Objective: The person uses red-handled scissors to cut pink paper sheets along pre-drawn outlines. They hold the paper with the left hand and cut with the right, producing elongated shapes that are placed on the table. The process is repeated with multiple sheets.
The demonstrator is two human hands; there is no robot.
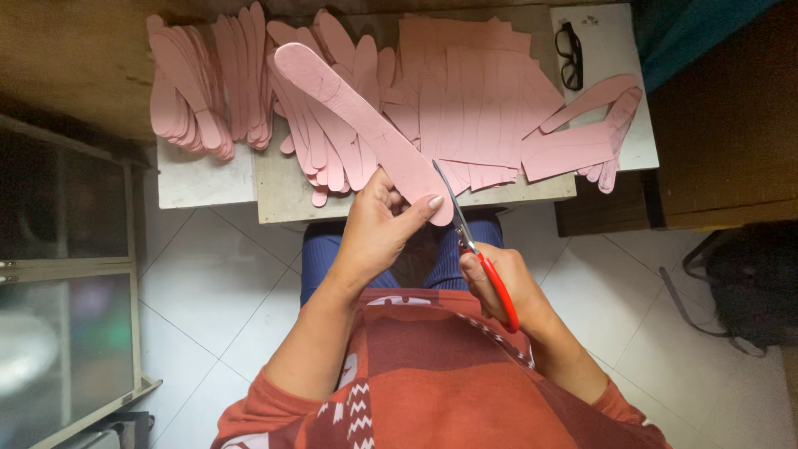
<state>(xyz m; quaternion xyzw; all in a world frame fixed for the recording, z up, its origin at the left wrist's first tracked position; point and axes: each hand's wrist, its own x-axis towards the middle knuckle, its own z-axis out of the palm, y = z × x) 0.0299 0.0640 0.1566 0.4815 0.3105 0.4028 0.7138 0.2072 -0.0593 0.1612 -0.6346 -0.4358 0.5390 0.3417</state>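
My left hand (378,229) grips the near end of a long pink insole-shaped piece (349,104), which slants up and away to the left over the low table. My right hand (499,287) holds red-handled scissors (475,249); their metal blades point up and touch the near edge of that pink piece beside my left thumb. Both hands hover above my lap, just in front of the table's front edge.
A low wooden table (283,195) carries stacks of cut pink strips (208,87) on the left, uncut pink sheets (470,100) in the middle and more pink pieces (582,141) at right. Black glasses (570,54) lie at the back right. A glass cabinet (66,274) stands at left, a dark bag (748,283) at right.
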